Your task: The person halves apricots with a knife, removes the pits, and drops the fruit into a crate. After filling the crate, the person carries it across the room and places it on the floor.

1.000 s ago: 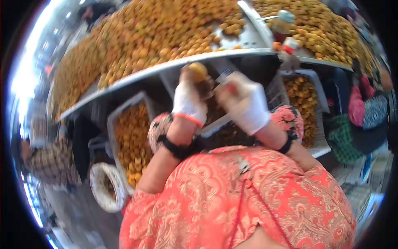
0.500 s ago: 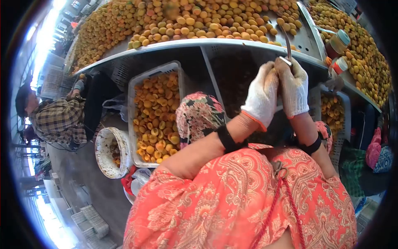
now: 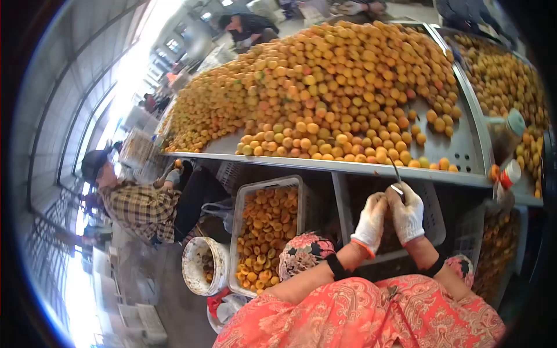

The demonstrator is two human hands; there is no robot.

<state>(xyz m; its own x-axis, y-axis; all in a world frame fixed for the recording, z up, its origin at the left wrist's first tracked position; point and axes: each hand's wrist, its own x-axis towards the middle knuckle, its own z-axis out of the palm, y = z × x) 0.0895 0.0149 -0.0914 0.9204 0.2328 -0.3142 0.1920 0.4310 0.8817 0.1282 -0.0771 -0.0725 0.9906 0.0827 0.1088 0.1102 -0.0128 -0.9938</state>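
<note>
My right hand (image 3: 406, 211), in a white knit glove with soiled fingers, is closed around a small knife (image 3: 396, 174). Its thin blade points up toward the table edge. My left hand (image 3: 369, 225), gloved too with an orange cuff, is closed just beside the right; what its fingers hold, if anything, is hidden. Both hands are over my lap, in front of the metal table (image 3: 371, 168) heaped with whole apricots (image 3: 342, 81). Below and left, a plastic crate (image 3: 235, 261) holds halved apricots (image 3: 267, 232).
Left of the crate stands a stained white bucket (image 3: 221, 264). A co-worker in a plaid shirt (image 3: 142, 206) sits farther left. On the table's right side are a lidded jar (image 3: 510, 136) and a smaller red-and-white container (image 3: 510, 173). Another crate (image 3: 432, 214) lies under the table edge behind my hands.
The view has tilted up, so more of the table shows and everything sits lower in the frame. My hands have come slightly apart, and the knife is still in the right one.
</note>
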